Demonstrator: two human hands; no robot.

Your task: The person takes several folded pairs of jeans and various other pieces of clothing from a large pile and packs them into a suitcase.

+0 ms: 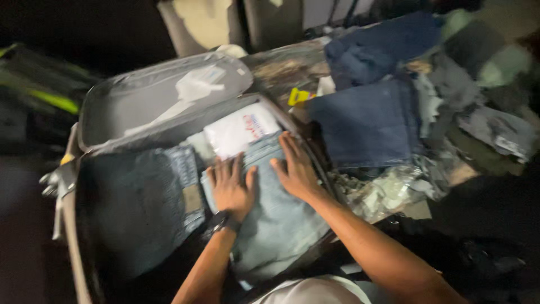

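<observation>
Both hands (264, 180) press flat on folded, faded light-blue jeans (278, 219).

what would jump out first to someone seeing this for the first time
Both hands press flat on folded light-blue jeans in the open suitcase at centre: the left hand, with a dark wristwatch, beside the right hand. Just beyond the fingertips lies a white folded garment, and darker jeans fill the suitcase's left side. To the right, outside the case, is a pile of dark blue clothes and crumpled clear plastic bags.
</observation>
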